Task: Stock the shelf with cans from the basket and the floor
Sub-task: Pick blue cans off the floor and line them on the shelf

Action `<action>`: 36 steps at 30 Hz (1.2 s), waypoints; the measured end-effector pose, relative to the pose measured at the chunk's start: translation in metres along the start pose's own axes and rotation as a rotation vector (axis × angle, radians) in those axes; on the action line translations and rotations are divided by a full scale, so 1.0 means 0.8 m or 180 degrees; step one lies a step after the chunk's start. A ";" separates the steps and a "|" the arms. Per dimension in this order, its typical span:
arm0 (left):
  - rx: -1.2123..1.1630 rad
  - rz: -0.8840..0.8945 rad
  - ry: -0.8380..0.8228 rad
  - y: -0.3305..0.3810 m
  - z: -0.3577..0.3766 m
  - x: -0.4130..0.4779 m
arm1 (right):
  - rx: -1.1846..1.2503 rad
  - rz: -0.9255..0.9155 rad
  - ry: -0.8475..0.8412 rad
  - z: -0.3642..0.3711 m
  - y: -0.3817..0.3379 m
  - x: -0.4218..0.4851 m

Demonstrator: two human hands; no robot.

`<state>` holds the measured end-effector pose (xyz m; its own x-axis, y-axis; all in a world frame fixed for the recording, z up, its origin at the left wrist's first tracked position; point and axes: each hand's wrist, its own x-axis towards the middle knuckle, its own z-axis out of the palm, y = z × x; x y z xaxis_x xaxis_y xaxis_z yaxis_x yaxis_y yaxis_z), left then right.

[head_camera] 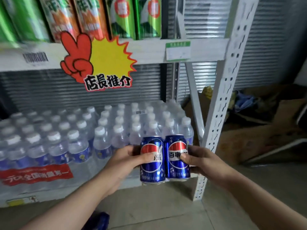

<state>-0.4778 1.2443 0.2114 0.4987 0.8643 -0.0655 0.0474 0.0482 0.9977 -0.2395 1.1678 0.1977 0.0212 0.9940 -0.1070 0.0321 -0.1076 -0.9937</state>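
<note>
Two hands (126,157) (201,161) each clamped on a blue can (152,161) (177,157), grey floor (157,209) under white shelving (222,90)

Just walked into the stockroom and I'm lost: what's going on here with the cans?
A person is stocking a shelf. The left hand holds one blue cola can and the right hand holds a second blue cola can, both upright and side by side in front of the lower shelf level. That level is filled with shrink-wrapped packs of water bottles. The shelf above carries tall green and orange cans. Neither blue can has been set down yet.
</note>
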 end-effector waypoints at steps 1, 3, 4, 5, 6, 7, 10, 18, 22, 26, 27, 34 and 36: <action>-0.0024 0.0068 0.0016 0.021 0.003 -0.002 | -0.0022 -0.0075 -0.0006 -0.005 -0.022 -0.004; -0.0080 0.0261 0.0014 0.064 0.012 -0.007 | -0.0071 -0.0222 0.0025 -0.012 -0.066 -0.013; -0.0080 0.0384 0.0010 0.084 0.016 -0.007 | -0.0123 -0.0322 0.0053 -0.016 -0.087 -0.017; -0.0059 0.0509 0.0006 0.106 0.020 -0.006 | -0.0168 -0.0439 0.0089 -0.020 -0.110 -0.021; -0.0052 0.0618 -0.0008 0.125 0.024 -0.006 | -0.0175 -0.0541 0.0130 -0.023 -0.129 -0.024; -0.0063 0.0715 0.0000 0.144 0.027 -0.005 | -0.0180 -0.0626 0.0187 -0.028 -0.149 -0.027; -0.0032 0.1066 -0.0061 0.206 0.037 -0.001 | -0.0337 -0.0939 0.0370 -0.043 -0.210 -0.036; 0.0111 0.1639 -0.0149 0.337 0.053 0.018 | -0.0522 -0.1579 0.0524 -0.071 -0.336 -0.049; 0.0175 0.1724 0.0003 0.370 0.059 0.037 | -0.0541 -0.1724 0.0668 -0.081 -0.366 -0.033; 0.0145 0.1677 0.0214 0.382 0.070 0.063 | -0.0544 -0.1760 0.0736 -0.091 -0.384 -0.015; 0.0166 0.1650 0.0267 0.382 0.075 0.069 | -0.0568 -0.1756 0.0768 -0.094 -0.386 -0.011; 0.0076 0.1647 0.0675 0.369 0.103 0.103 | -0.0623 -0.1820 0.1010 -0.104 -0.375 0.012; 0.0104 0.1679 0.0817 0.369 0.105 0.109 | -0.0820 -0.1872 0.1167 -0.099 -0.371 0.020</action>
<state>-0.3477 1.2921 0.4989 0.2367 0.8610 0.4501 -0.1216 -0.4334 0.8930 -0.1698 1.2141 0.4934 0.2594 0.8240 0.5038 0.3737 0.3954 -0.8391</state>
